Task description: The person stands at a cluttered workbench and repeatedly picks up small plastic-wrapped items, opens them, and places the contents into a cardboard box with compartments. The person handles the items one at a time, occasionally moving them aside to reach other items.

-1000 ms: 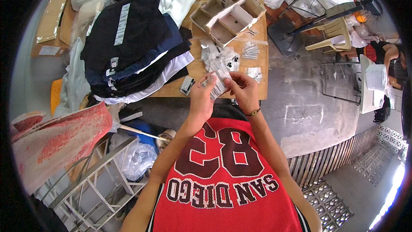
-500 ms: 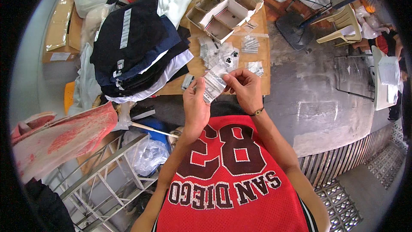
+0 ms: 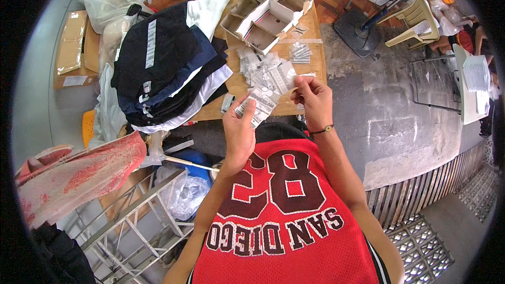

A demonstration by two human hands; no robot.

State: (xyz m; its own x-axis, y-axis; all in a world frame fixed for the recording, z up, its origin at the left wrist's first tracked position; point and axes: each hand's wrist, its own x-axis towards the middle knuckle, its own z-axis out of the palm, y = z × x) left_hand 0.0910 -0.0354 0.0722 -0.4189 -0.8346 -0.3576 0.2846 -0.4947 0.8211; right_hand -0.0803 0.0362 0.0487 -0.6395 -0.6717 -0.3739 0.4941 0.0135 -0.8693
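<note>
In my left hand is a small stack of white printed labels, clamped under the thumb. My right hand pinches the edge of a single white label, which is apart from most of the stack and overlaps its upper end. Both hands are above the near edge of a wooden table. Just beyond them lies a loose heap of similar labels, with a smaller pile of labels to its right.
Left on the table is a tall stack of folded dark and white garments. A divided cardboard box stands at the back. A metal rack and a red-stained cloth are at lower left. A beige plastic chair stands at right.
My right hand has moved right, away from the stack, drawing one label with it. The left hand stays nearly in place. The view has shifted slightly.
</note>
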